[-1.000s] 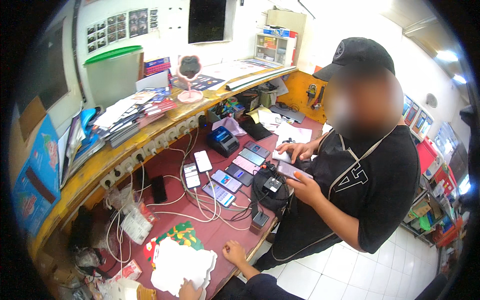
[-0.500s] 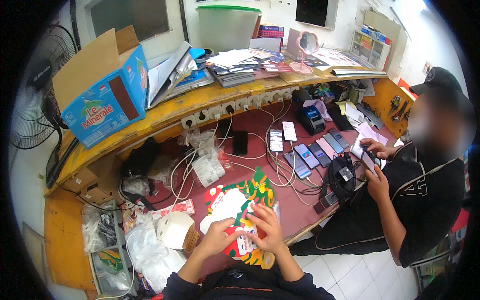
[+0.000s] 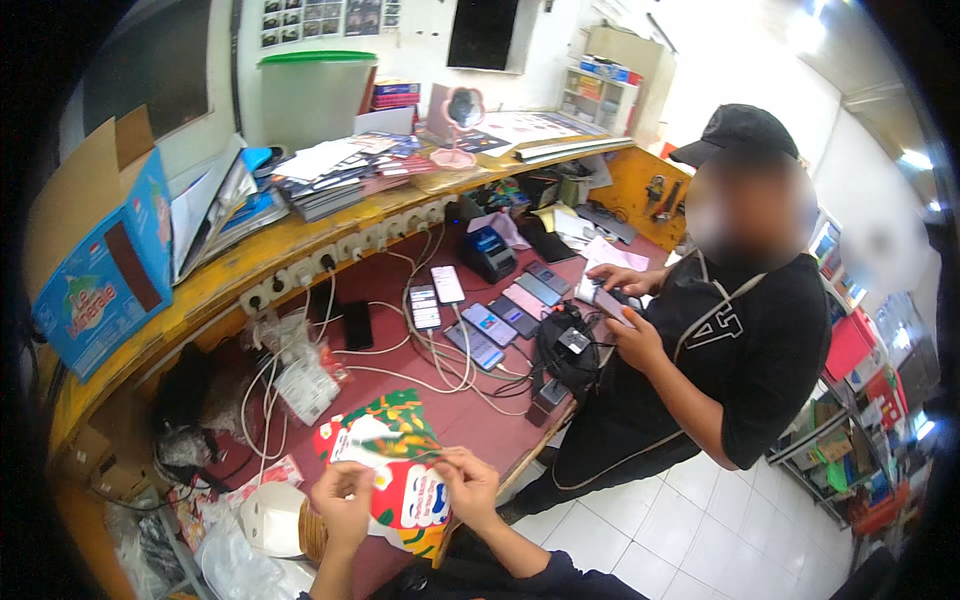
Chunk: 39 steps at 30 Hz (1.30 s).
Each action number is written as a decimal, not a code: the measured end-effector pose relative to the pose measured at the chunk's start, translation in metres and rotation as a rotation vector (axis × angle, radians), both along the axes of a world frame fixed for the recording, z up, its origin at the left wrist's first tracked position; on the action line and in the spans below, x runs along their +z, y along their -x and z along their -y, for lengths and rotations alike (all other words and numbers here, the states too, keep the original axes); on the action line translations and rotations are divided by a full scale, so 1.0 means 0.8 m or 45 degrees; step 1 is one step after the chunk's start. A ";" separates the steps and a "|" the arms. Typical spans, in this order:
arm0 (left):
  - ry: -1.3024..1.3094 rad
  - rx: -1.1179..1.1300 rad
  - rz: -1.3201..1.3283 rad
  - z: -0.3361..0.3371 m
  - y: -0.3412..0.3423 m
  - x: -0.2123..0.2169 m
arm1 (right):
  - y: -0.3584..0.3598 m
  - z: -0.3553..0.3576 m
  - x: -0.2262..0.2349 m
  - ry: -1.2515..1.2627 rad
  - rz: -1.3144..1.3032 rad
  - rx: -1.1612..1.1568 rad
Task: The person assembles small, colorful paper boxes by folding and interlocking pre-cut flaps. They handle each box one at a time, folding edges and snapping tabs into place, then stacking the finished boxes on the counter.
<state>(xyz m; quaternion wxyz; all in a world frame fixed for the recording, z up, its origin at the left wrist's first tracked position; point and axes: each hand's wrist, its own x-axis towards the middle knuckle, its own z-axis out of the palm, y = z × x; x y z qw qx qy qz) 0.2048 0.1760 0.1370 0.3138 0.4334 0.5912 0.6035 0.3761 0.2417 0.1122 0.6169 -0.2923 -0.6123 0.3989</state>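
A colourful plastic pouch [image 3: 415, 500], patterned in red, green, yellow and white, lies on the maroon desk in front of me. Over its left edge my left hand [image 3: 342, 497] hovers with fingers curled and pinched together; what they hold, if anything, is too small to make out. My right hand [image 3: 468, 487] is at the pouch's right side, thumb and fingers closed on a thin pale strip [image 3: 425, 456] that reaches left across the pouch. The strip is blurred, and I cannot tell whether it is attached to the pouch.
Several phones [image 3: 488, 324] with white cables lie mid-desk, beside a black bag [image 3: 567, 345] and a blue-black printer [image 3: 487, 253]. A co-worker [image 3: 745, 350] stands at the right, holding a phone. Near my left arm are an open white box [image 3: 270, 518] and plastic bags [image 3: 235, 560].
The view has swung right. My hands, earlier close together on the pouch, have moved apart. A pale strip now shows at my right fingers, and the pouch lies flatter.
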 end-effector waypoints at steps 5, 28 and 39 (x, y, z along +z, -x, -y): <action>0.143 -0.546 1.362 0.001 -0.007 0.001 | -0.029 -0.001 0.030 -0.445 0.458 0.405; -0.249 -0.815 1.192 0.019 -0.049 -0.019 | -0.024 0.017 0.025 0.199 -0.243 0.547; 0.246 -0.766 1.269 0.036 -0.043 -0.045 | -0.063 -0.019 0.047 -0.122 0.447 0.526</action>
